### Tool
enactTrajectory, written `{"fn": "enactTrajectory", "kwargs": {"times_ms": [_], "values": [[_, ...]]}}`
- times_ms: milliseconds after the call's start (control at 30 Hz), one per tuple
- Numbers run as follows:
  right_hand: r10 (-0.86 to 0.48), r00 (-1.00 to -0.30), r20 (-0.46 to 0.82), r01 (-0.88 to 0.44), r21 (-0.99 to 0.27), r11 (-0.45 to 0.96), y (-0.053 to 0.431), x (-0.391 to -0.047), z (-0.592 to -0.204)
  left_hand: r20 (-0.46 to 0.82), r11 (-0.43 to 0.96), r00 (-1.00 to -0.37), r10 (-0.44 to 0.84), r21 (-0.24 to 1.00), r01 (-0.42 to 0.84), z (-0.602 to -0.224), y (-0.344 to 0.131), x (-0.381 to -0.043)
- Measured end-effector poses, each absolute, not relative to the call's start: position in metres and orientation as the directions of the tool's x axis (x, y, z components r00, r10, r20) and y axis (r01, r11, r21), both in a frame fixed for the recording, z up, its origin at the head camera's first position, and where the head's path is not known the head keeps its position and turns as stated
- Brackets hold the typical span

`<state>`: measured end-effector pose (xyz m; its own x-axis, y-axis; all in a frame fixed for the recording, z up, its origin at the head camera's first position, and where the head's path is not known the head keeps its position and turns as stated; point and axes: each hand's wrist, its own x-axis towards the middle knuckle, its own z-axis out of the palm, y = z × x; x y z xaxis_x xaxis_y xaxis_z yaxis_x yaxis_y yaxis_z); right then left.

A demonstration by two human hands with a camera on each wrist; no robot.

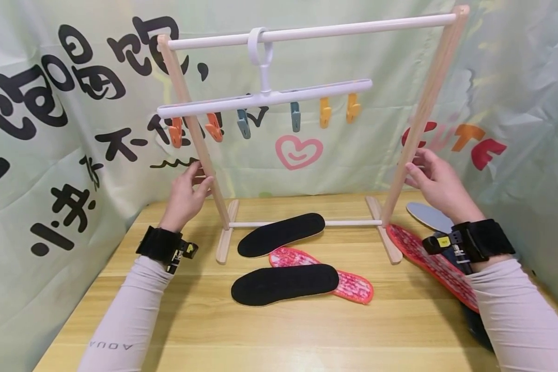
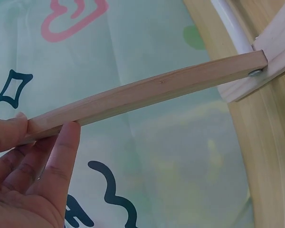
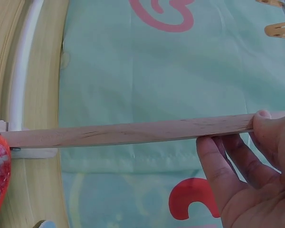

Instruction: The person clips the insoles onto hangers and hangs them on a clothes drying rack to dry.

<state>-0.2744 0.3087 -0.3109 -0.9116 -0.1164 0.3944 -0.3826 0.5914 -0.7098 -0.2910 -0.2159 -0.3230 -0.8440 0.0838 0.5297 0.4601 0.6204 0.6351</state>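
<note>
In the head view, we see the left hand (image 1: 184,195) pinching the left wooden post (image 1: 196,135) of a rack (image 1: 353,223), thumb in front, fingers behind. The right hand (image 1: 436,182) pinches the right wooden post (image 1: 428,103) likewise. Above and between our hands, a white clip hanger (image 1: 302,94) hooks over the white top rod (image 1: 362,30), carrying orange clothespins (image 1: 175,133), blue-grey clothespins (image 1: 296,118) and yellow clothespins (image 1: 325,113). Below and between the hands lie an upper black insole (image 1: 281,235) and a lower black insole (image 1: 283,285), the latter across a red-edged patterned insole (image 1: 355,287). Below the right hand lies a second patterned insole (image 1: 423,254), near a grey sole-shaped piece (image 1: 425,214).

In the left wrist view, we see thumb and fingertips on opposite sides of the post; a bolt (image 2: 255,73) sits at its far end, well apart from the hand.

In the right wrist view, we hold the post between thumb and fingers, its foot (image 3: 35,153) well apart from the hand.
</note>
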Motion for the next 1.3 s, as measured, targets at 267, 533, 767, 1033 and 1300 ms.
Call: {"fn": "enactTrajectory", "kwargs": {"times_ms": [267,533,767,1033,1300], "values": [[-0.099,-0.907,0.408,-0.381,-0.698,0.606,0.305,-0.274,-0.312,0.509,0.617,-0.859,0.048,0.662,0.426,-0.322,-0.215,-0.288],[-0.055,-0.902,0.427,-0.353,-0.66,0.663,0.303,-0.271,-0.311,0.539,0.641,-0.842,0.032,0.635,0.431,-0.319,-0.214,-0.284],[-0.025,-0.891,0.453,-0.349,-0.65,0.675,0.301,-0.27,-0.31,0.532,0.605,-0.846,0.043,0.66,0.446,-0.32,-0.215,-0.283],[-0.013,-0.89,0.456,-0.34,-0.645,0.684,0.3,-0.272,-0.31,0.516,0.573,-0.855,0.043,0.689,0.444,-0.321,-0.217,-0.282],[-0.011,-0.897,0.441,-0.333,-0.661,0.673,0.298,-0.274,-0.308,0.542,0.527,-0.838,0.061,0.696,0.488,-0.324,-0.218,-0.281]]}}
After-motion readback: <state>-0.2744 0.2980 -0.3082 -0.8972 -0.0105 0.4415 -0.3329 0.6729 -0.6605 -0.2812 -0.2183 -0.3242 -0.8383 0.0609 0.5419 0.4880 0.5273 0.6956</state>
